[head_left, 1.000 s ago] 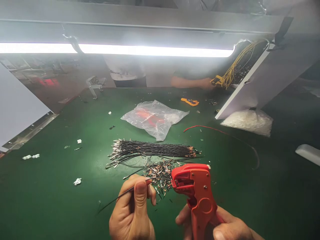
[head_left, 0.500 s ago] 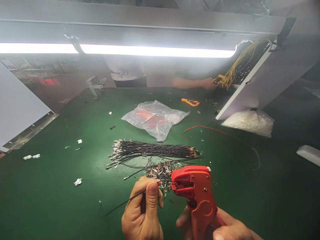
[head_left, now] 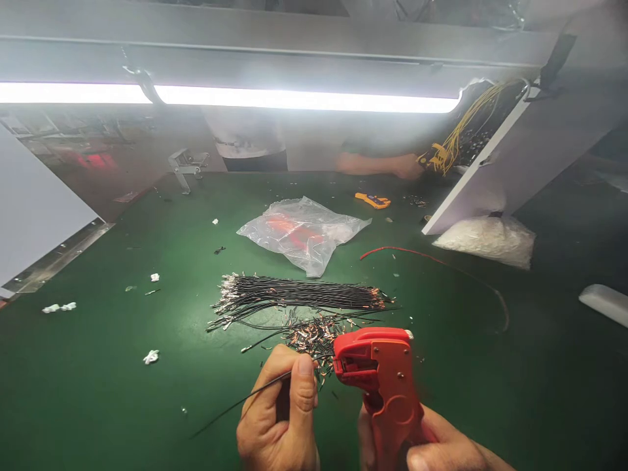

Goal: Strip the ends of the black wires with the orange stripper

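Closer to the tool than one second earlier, the left hand (head_left: 279, 412) had shifted rightward, and the fingers of the right hand (head_left: 436, 441) had drawn in against the handle. Of the two hands, the left pinched a thin, flexible black wire (head_left: 240, 400) between thumb and forefinger, its tail slanting down to the left and its other end reaching the mouth of a red-and-orange pistol-shaped wire stripper (head_left: 398, 392). Wrapped round that stripper's handle, the right hand held it upright; whether its mouth gripped the wire could not be told.

Just beyond, on the matte green surface (head_left: 98, 379), lay a loose heap of black and coppery wire scraps (head_left: 314, 337) and, behind it, a long bundle of black wires (head_left: 304, 292) with silvery left ends and coppery right ends. Farther back rested a crumpled clear plastic bag (head_left: 316, 260) with something orange-red inside, near a yellow-orange hand tool (head_left: 371, 200).
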Demonstrator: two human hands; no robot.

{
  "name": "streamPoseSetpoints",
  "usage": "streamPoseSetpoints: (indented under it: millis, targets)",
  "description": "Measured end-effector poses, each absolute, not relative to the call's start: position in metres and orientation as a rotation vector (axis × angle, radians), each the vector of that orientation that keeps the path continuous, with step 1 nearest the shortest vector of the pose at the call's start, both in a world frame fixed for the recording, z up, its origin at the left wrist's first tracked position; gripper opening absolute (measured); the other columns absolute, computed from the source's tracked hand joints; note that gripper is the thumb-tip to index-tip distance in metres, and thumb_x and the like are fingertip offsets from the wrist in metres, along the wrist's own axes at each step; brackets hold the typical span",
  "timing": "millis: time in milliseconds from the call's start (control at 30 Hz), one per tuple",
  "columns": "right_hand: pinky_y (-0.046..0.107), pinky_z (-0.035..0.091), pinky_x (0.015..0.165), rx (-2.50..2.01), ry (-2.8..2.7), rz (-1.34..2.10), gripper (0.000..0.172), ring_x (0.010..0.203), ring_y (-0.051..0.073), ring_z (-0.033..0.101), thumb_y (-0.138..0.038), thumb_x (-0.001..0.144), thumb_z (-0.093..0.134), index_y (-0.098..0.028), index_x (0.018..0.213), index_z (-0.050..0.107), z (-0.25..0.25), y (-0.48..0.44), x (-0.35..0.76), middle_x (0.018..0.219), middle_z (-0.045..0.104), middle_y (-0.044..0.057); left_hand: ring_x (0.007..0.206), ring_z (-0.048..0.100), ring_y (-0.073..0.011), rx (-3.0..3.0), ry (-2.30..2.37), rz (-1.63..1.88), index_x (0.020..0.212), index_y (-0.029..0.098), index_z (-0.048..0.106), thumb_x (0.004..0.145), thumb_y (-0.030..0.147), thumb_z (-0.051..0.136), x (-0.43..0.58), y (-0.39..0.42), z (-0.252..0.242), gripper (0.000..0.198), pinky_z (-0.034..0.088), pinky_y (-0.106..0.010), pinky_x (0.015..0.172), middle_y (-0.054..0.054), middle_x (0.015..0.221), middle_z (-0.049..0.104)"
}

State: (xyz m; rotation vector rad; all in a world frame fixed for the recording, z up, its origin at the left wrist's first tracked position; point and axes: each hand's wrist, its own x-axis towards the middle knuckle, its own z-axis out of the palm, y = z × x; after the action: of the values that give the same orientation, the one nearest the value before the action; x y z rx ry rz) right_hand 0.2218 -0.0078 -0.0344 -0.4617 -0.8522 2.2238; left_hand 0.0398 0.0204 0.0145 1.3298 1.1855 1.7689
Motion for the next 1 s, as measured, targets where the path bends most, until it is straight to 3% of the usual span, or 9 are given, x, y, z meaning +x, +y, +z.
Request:
streamPoseSetpoints:
  millis: [333,533,633,800,1000]
  targets:
    - [0.023,0.032,0.051,-0.440,-0.922,2.163,0.032,0.053,0.008,0.037,-0.042,0.081,0.075,-0.017,0.084,0.057,-0.035,-0.007,0.222,0.064,0.043,-0.005,0.057,0.047,-0.0112,1.178,1.229,1.828,0.073,0.021,0.067,0.094,0.025,0.064,0.053,0.016,0.012,0.021,0.035,-0.026,0.055,0.003,0.062,0.050]
    - [0.030,0.040,0.060,-0.601,-0.993,2.130,0.047,0.061,0.014,0.048,-0.058,0.078,0.075,-0.014,0.092,0.066,-0.054,-0.012,0.226,0.071,0.056,0.001,0.058,0.047,-0.0106,1.140,1.324,1.703,0.069,0.021,0.064,0.095,0.034,0.062,0.050,0.016,0.014,0.029,0.037,-0.024,0.057,0.003,0.062,0.051]
    - [0.029,0.037,0.058,-0.605,-1.015,2.109,0.047,0.061,0.014,0.048,-0.054,0.079,0.077,-0.015,0.102,0.063,-0.055,-0.013,0.228,0.073,0.057,0.001,0.054,0.048,-0.0097,1.208,1.294,1.611,0.072,0.022,0.069,0.094,0.041,0.061,0.046,0.017,0.013,0.030,0.037,-0.022,0.053,0.003,0.059,0.053]
    - [0.023,0.027,0.051,-0.420,-0.999,2.176,0.037,0.054,0.007,0.036,-0.046,0.084,0.074,-0.013,0.085,0.057,-0.045,-0.011,0.220,0.065,0.043,-0.004,0.055,0.045,-0.0103,1.026,1.384,1.537,0.061,0.020,0.060,0.093,0.048,0.059,0.050,0.015,0.017,0.043,0.032,-0.023,0.051,0.003,0.057,0.047]
    - [0.023,0.023,0.048,-0.351,-0.909,2.194,0.037,0.053,0.007,0.035,-0.045,0.085,0.073,-0.011,0.084,0.058,-0.041,-0.011,0.212,0.066,0.045,-0.003,0.053,0.042,-0.0096,0.975,1.395,1.514,0.058,0.020,0.059,0.092,0.049,0.060,0.054,0.016,0.019,0.045,0.032,-0.024,0.048,0.003,0.059,0.048]
